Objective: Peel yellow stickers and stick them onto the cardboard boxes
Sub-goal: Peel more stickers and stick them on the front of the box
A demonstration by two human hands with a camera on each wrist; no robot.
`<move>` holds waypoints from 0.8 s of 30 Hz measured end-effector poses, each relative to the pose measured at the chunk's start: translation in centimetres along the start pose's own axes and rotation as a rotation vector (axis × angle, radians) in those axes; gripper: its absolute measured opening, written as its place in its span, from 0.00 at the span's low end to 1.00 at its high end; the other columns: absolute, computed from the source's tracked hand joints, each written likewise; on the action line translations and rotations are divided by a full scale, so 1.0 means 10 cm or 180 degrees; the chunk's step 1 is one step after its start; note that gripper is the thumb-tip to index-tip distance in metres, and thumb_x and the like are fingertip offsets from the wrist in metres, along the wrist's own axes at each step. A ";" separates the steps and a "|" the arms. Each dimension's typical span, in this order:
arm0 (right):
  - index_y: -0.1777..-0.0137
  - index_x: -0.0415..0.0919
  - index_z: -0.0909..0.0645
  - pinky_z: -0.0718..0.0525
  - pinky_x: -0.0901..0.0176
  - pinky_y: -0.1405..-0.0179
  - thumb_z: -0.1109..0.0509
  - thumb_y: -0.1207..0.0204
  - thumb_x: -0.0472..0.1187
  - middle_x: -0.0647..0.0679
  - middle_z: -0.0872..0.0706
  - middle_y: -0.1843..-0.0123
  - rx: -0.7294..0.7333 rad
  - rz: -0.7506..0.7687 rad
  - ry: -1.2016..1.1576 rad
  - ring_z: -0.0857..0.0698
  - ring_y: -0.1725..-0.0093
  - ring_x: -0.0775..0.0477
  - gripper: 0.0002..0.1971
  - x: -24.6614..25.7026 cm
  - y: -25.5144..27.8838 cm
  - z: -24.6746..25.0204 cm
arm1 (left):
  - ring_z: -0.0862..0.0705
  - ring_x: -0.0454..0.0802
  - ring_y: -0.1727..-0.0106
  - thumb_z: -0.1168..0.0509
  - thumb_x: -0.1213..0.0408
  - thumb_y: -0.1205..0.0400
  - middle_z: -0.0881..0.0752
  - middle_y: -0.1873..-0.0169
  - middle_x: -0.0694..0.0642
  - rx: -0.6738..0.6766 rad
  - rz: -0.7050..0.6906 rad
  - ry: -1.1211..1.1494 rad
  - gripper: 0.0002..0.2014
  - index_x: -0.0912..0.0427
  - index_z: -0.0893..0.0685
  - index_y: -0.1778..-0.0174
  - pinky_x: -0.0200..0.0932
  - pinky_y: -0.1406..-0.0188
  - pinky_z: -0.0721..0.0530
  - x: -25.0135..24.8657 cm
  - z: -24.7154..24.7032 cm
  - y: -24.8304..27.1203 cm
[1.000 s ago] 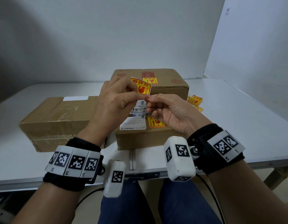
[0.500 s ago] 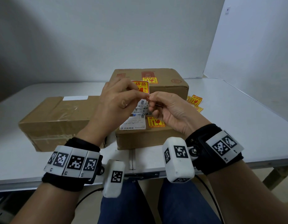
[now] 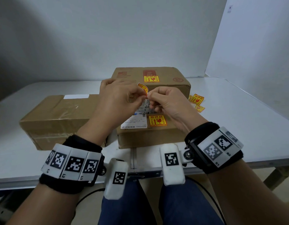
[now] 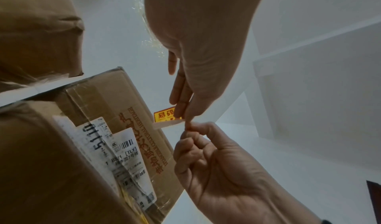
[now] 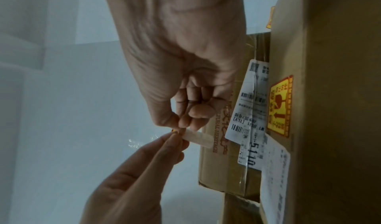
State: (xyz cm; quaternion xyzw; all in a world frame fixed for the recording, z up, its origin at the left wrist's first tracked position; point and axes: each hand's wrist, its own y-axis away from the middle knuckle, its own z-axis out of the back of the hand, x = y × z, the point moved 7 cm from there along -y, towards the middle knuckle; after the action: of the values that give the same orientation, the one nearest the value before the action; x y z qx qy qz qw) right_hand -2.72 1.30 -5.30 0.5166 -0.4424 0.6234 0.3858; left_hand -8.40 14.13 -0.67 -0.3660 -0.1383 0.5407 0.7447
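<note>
Hands mid-peel above the near box.

Your left hand [image 3: 117, 101] pinches the curling yellow sticker [image 3: 144, 88]; your right hand [image 3: 166, 103] nips its backing strip [image 5: 199, 137]. Pull unevenly and the sticker may fold onto itself, or tear, before it reaches the unlabelled left box [image 3: 59, 117].

head: above, facing forward-down over table [image 3: 237, 127] | left wrist: close, from below left hand [image 4: 206, 40] | right wrist: close, beneath right hand [image 5: 181, 51] | shared: both hands' pinch, labelled box [image 3: 150, 135]
</note>
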 end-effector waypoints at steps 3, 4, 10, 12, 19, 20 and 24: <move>0.60 0.41 0.14 0.22 0.70 0.72 0.29 0.23 0.36 0.53 0.16 0.73 -0.0107 0.0130 0.0389 0.20 0.74 0.61 0.05 0.02 -0.01 0.01 | 0.16 0.47 0.46 0.32 0.53 0.21 0.10 0.54 0.43 0.0074 0.0016 -0.0267 0.06 0.46 0.11 0.52 0.51 0.37 0.35 -0.03 -0.01 -0.01; 0.59 0.41 0.14 0.21 0.70 0.71 0.29 0.23 0.36 0.53 0.16 0.73 -0.0143 0.0172 0.0494 0.19 0.74 0.62 0.04 0.03 -0.01 0.01 | 0.16 0.48 0.45 0.33 0.53 0.21 0.10 0.54 0.43 0.0111 0.0027 -0.0348 0.07 0.46 0.11 0.52 0.52 0.36 0.34 -0.04 -0.02 -0.02; 0.63 0.44 0.15 0.17 0.71 0.69 0.27 0.27 0.36 0.51 0.13 0.70 -0.0260 0.0456 0.1136 0.16 0.73 0.62 0.05 0.13 0.01 0.00 | 0.15 0.49 0.50 0.37 0.53 0.20 0.09 0.55 0.46 0.0284 0.0063 -0.0696 0.10 0.48 0.11 0.51 0.51 0.42 0.31 -0.07 -0.08 -0.05; 0.63 0.44 0.14 0.17 0.72 0.69 0.27 0.26 0.36 0.51 0.12 0.70 -0.0249 0.0448 0.1184 0.16 0.73 0.62 0.05 0.12 0.00 0.00 | 0.15 0.50 0.51 0.38 0.54 0.19 0.10 0.55 0.47 0.0351 -0.0013 -0.0804 0.11 0.50 0.11 0.51 0.50 0.42 0.31 -0.08 -0.10 -0.06; 0.61 0.45 0.14 0.14 0.69 0.65 0.28 0.26 0.37 0.50 0.11 0.69 -0.0285 0.0539 0.1321 0.15 0.72 0.62 0.04 0.15 0.00 0.00 | 0.17 0.52 0.55 0.38 0.56 0.20 0.11 0.60 0.50 0.0222 -0.0031 -0.0851 0.10 0.53 0.11 0.56 0.48 0.50 0.31 -0.11 -0.10 -0.05; 0.61 0.44 0.14 0.14 0.69 0.65 0.28 0.27 0.37 0.50 0.12 0.69 -0.0315 0.0578 0.1327 0.16 0.72 0.62 0.04 0.17 0.00 0.00 | 0.17 0.53 0.55 0.37 0.57 0.21 0.11 0.61 0.50 0.0165 -0.0011 -0.0805 0.10 0.53 0.11 0.57 0.47 0.51 0.32 -0.12 -0.09 -0.04; 0.59 0.42 0.15 0.14 0.68 0.63 0.28 0.27 0.37 0.50 0.13 0.68 -0.0320 0.0594 0.1317 0.17 0.70 0.60 0.02 0.17 0.00 0.00 | 0.17 0.52 0.55 0.36 0.57 0.21 0.11 0.61 0.50 0.0055 0.0006 -0.0712 0.09 0.53 0.11 0.57 0.45 0.54 0.35 -0.14 -0.07 -0.03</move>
State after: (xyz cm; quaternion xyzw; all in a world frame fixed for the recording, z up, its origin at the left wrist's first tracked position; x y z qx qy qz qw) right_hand -3.04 1.31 -3.61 0.3148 -0.4303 0.7262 0.4341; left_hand -8.31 12.52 -0.64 -0.2971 -0.2154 0.5800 0.7272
